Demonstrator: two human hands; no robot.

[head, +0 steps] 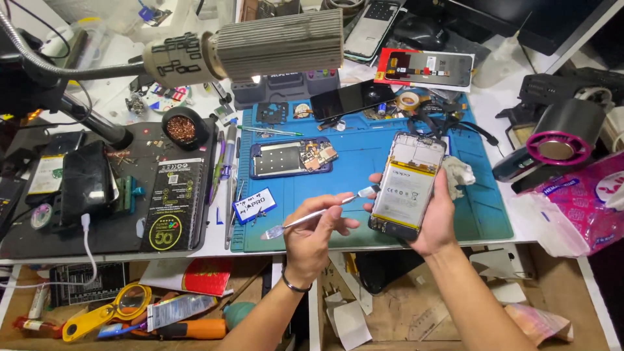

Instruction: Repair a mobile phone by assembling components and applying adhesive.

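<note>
My right hand point(434, 224) holds an opened phone point(408, 185) upright, back cover off, its yellow-edged battery showing. My left hand point(312, 237) grips a thin metal spudger point(318, 214) near its middle. One tip of the tool touches the phone's left edge, the other flat end points left. Both hands hover over the front edge of a blue work mat point(364, 156). A crumpled white cloth point(458, 174) lies just behind my right hand.
A phone frame with circuit board point(292, 158) lies on the mat, a dark screen point(351, 99) behind it. Tweezers and pens point(229, 175) line the mat's left edge. A lamp head point(273, 42) hangs above. An open drawer point(130, 305) with tools sits below. A small fan point(559, 143) stands right.
</note>
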